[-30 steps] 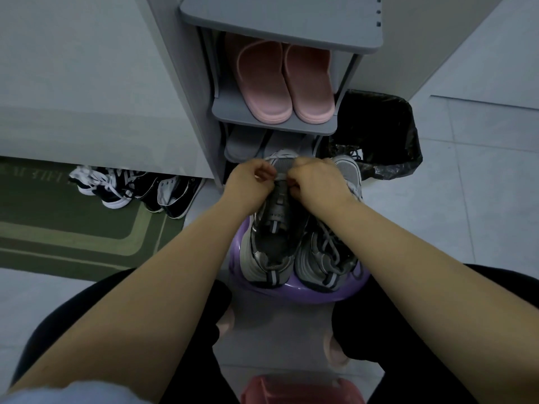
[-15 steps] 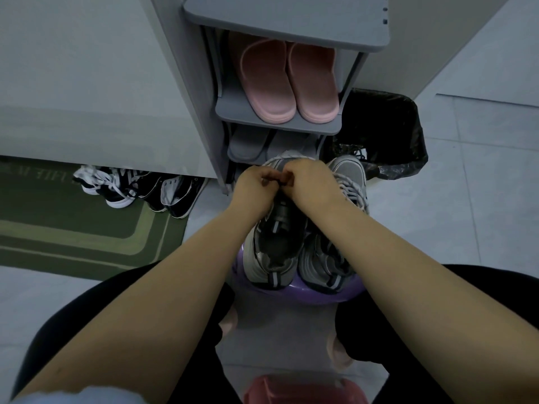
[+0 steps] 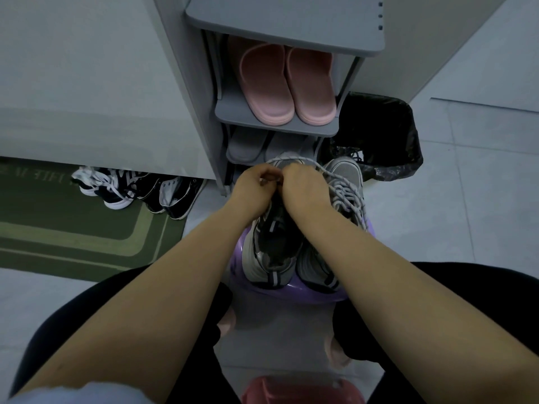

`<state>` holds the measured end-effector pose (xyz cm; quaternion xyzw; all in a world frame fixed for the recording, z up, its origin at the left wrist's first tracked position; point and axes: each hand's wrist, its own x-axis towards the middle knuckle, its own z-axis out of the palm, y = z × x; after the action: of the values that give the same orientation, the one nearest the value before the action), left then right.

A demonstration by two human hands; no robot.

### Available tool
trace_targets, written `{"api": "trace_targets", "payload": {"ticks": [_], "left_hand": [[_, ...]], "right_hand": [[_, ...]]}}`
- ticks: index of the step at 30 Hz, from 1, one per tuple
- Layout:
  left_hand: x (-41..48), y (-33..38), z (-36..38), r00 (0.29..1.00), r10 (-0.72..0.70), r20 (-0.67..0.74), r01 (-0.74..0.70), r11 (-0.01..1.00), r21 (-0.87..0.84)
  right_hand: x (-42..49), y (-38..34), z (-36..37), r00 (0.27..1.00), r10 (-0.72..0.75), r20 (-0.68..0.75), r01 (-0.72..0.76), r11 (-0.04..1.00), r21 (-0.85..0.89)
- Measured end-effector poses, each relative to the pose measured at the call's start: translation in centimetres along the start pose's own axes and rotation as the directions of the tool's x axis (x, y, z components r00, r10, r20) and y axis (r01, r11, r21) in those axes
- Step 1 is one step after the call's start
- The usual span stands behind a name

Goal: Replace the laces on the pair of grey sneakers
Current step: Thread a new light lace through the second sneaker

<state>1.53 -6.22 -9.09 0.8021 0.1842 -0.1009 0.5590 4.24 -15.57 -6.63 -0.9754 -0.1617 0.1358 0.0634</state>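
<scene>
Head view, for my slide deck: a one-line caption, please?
Left hand and right hand pinch a grey lace over one grey sneaker, its laced mate alongside, on a purple stool.

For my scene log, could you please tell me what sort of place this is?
Probably a home entryway: a grey shoe rack holding pink slippers, black-and-white sneakers by a green doormat, and a black-lined bin.

Left sneaker [image 3: 274, 252] & right sneaker [image 3: 344, 182] side by side, touching, on stool [image 3: 318, 298] btwn person's knees. Left hand [image 3: 253, 185] & right hand [image 3: 303, 188] meet over far end of left sneaker, both pinching lace [image 3: 291, 161], which arcs behind them. Rack [image 3: 280, 129] just behind stool, slippers [image 3: 285, 86] on its shelf. Bin [image 3: 379, 132] R of rack. Mat [image 3: 73, 228] far L, shoes [image 3: 131, 188] at its back edge.
</scene>
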Motion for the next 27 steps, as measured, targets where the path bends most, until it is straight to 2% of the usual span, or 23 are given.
{"api": "trace_targets", "payload": {"ticks": [6, 9, 13, 17, 22, 23, 25, 27], "left_hand": [[0.7, -0.6, 0.0, 0.992, 0.095, 0.087, -0.106, 0.987, 0.122], [2.1, -2.6, 0.6, 0.993, 0.105, 0.050, -0.112, 0.976, 0.184], [2.0, -2.2, 0.8, 0.998, 0.056, 0.012, -0.057, 0.970, 0.237], [1.1, -0.6, 0.8, 1.000, -0.007, 0.011, 0.002, 0.930, 0.368], [0.8, 0.3, 1.1, 1.000, 0.013, 0.025, -0.024, 0.848, 0.529], [0.7, 0.8, 0.8, 0.999, 0.044, 0.022, -0.049, 0.837, 0.546], [0.2, 2.2, 0.0, 0.979, 0.203, 0.037, -0.190, 0.817, 0.545], [-0.2, 3.5, -0.7, 0.941, 0.327, 0.093, -0.335, 0.843, 0.421]], "right_hand": [[-0.1, 0.4, -1.3, 0.990, -0.100, 0.104, 0.104, 0.994, -0.033], [-0.1, 1.2, -2.2, 0.988, -0.115, 0.101, 0.119, 0.992, -0.040], [-0.3, 3.0, -2.2, 0.991, -0.135, 0.018, 0.134, 0.990, 0.039], [-1.0, 4.0, -1.9, 0.983, -0.093, -0.156, 0.129, 0.961, 0.244], [-1.0, 4.0, -2.8, 0.935, -0.207, -0.288, 0.295, 0.904, 0.309], [-1.0, 4.2, -3.1, 0.931, -0.228, -0.286, 0.317, 0.894, 0.317], [-0.9, 4.6, -3.7, 0.945, -0.205, -0.254, 0.290, 0.885, 0.364], [-0.5, 5.1, -4.1, 0.972, -0.153, -0.180, 0.218, 0.875, 0.433]]}}
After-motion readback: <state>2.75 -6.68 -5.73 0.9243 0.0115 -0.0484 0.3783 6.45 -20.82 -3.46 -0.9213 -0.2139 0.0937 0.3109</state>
